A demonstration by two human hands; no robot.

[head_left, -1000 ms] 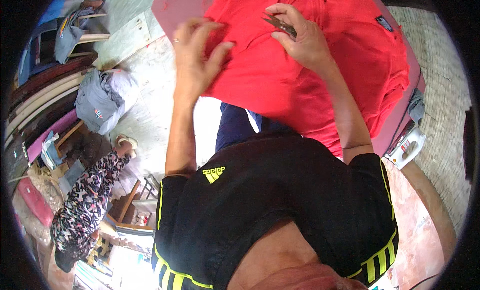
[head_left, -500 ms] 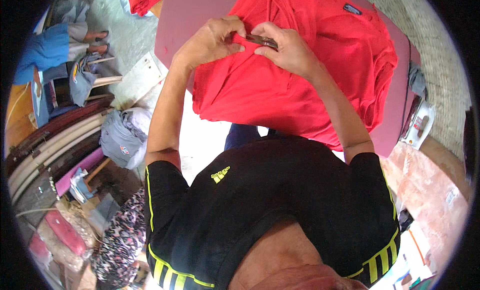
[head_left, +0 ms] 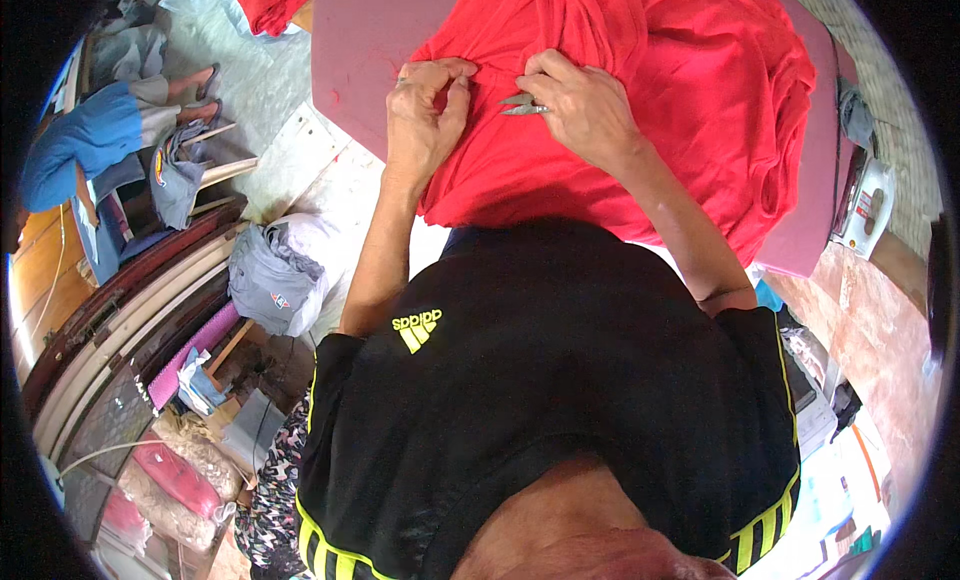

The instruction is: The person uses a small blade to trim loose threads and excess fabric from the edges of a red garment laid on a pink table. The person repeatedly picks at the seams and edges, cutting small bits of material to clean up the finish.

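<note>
A red garment (head_left: pixel 700 110) lies spread and rumpled over a mauve padded board. At its left side my left hand (head_left: pixel 425 110) pinches a fold of the cloth between thumb and fingertips. My right hand (head_left: pixel 588 115) is closed round small thread snips (head_left: pixel 522 109), most of which the palm hides. Their blade tips stick out toward the left hand, slightly apart, just above the fabric. A short gap of red cloth separates the two hands.
The mauve board (head_left: pixel 375 40) has loose red threads on it. An iron (head_left: pixel 868 210) stands beyond its right edge. More red cloth (head_left: pixel 268 2) is at the upper left. Grey garments (head_left: pixel 270 280) hang at the left, and a seated person in blue (head_left: pixel 85 140) is farther off.
My right hand has drawn the snips away from my left hand, and their blades now show. My left hand has shifted left and lower along the cloth. The whole view has tilted slightly.
</note>
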